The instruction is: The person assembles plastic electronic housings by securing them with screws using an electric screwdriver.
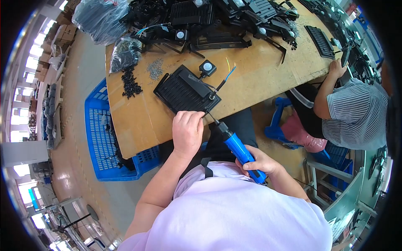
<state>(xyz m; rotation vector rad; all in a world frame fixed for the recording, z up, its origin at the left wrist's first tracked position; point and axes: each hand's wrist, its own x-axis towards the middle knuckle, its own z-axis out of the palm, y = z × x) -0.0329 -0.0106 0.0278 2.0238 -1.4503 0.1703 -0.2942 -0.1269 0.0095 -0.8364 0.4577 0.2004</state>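
Lamp (184,90) flat on bench (259,79), close to its front edge. Left hand (187,131) curled onto lamp's near corner, just beside screwdriver (236,146) tip. Right hand (259,163) wrapped round blue handle. Likely trouble: slanted bit skidding off, jabbing fingers or gouging lamp.

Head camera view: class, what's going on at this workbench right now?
A seated person works on a black lamp housing lying on the wooden table. Their right hand grips a blue screwdriver, its tip at the housing's near corner. The left hand rests curled beside that tip. Loose black screws and silver screws lie left of the housing, and more black housings are piled at the far side. A co-worker in a striped shirt sits at the right end.
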